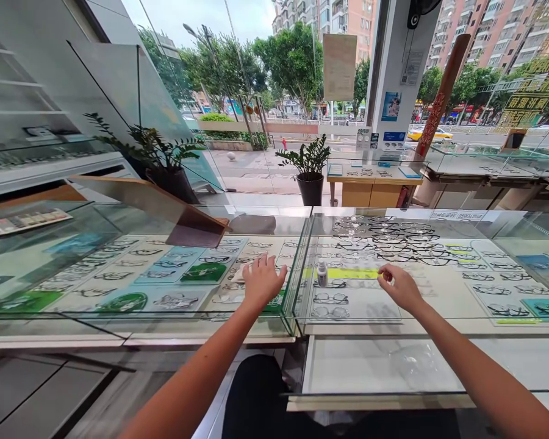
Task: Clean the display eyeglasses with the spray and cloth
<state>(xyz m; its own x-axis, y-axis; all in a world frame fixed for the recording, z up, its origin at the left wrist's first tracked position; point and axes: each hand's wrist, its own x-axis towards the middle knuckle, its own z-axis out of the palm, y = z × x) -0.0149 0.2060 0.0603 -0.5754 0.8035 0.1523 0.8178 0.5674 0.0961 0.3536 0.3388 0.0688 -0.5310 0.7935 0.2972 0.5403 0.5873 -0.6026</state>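
Observation:
My left hand (261,279) lies flat with fingers spread on the glass top of the left display case (119,292), resting on a small pale cloth whose edge shows at its left. My right hand (400,286) hovers over the right display case (439,317) with fingers curled in a loose pinch; whether anything is in it I cannot make out. A small white bottle (322,273) stands upright on the glass between the hands, nearer the right one. Rows of eyeglass frames (393,241) lie under the glass.
A wooden-edged sign stand (183,222) sits on the left case. Potted plants (309,171) stand by the shop window. Farther glass counters (485,161) lie at right. A pulled-out white drawer (393,366) is below the right case.

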